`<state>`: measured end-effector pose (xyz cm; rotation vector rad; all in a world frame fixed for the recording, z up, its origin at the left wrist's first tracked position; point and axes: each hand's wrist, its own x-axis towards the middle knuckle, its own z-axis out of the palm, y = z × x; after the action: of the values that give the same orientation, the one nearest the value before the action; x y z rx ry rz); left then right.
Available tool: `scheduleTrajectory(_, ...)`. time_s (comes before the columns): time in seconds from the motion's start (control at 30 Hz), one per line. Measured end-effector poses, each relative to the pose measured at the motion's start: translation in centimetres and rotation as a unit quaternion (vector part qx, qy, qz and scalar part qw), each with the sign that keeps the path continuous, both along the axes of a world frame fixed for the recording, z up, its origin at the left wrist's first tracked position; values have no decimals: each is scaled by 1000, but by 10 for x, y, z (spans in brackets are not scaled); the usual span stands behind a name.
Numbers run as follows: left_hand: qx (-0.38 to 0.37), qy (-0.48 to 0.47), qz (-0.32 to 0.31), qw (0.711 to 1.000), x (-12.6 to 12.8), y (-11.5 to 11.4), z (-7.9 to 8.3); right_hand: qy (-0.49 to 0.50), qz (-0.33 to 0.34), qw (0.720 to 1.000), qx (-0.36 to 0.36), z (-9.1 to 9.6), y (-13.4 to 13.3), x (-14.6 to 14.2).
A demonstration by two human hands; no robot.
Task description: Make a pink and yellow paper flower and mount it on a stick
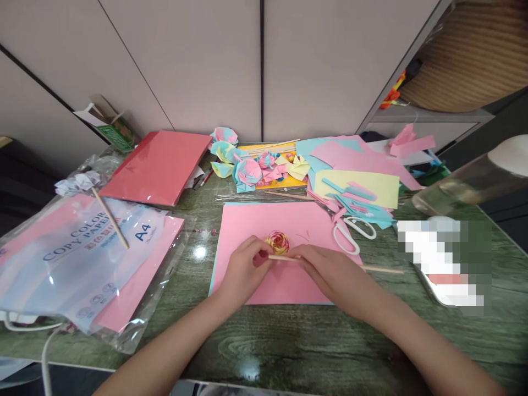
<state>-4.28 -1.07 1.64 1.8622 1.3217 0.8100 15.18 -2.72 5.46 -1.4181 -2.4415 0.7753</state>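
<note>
Between my hands lies a thin wooden stick (284, 258), held level just above a stack of pink paper (251, 220). My left hand (247, 261) pinches its left end between thumb and fingers. Bent over the right part of the stick, my right hand (324, 269) has its fingers closed on it. A small round paper flower (279, 242) in yellow and red-pink sits right behind the stick, close to the fingertips of both hands. Whether the fingers touch it I cannot tell. White-handled scissors (348, 236) rest at the sheet's right edge.
Folded paper flowers (249, 171) and paper scraps (350, 198) fill the back. On the left are a red folder (160, 165) and a plastic pack of A4 colour copy paper (82, 253) with a stick on it. A clear bottle (457, 181) and a blurred-out object (445, 269) are on the right.
</note>
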Motion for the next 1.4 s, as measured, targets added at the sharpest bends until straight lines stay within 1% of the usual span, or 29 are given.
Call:
scheduleTrajectory(0.13, -24, 3, 9, 1000, -4, 4, 0, -66, 7, 997, 25, -1, 3, 5)
scheduleTrajectory(0.3, -12, 13, 14, 1000, -6, 6, 0, -124, 8, 992, 27, -4, 6, 3)
scheduleTrajectory(0.43, -11, 16, 5, 1000, -6, 7, -1, -148, 8, 988, 47, -11, 7, 3)
scheduleTrajectory(0.6, -22, 19, -5, 1000, -5, 6, 2, -157, 22, 982, 99, -19, 11, 4)
scheduleTrajectory(0.73, -21, 19, -22, 999, -5, 5, 4, -154, 34, 978, 136, -20, 12, 5)
scheduleTrajectory(0.87, -21, 13, -31, 999, -6, 5, 6, -142, 37, 978, 145, -17, 10, 6)
scheduleTrajectory(1.13, -61, -27, -8, 998, -5, 8, 2, -148, 59, 977, 145, -13, 9, 6)
scheduleTrajectory(1.27, -71, -31, -17, 997, -4, 6, 4, -146, 62, 975, 156, -14, 8, 5)
scheduleTrajectory(1.4, -58, -15, -39, 997, -4, 5, 11, -151, 63, 972, 169, -14, 8, 6)
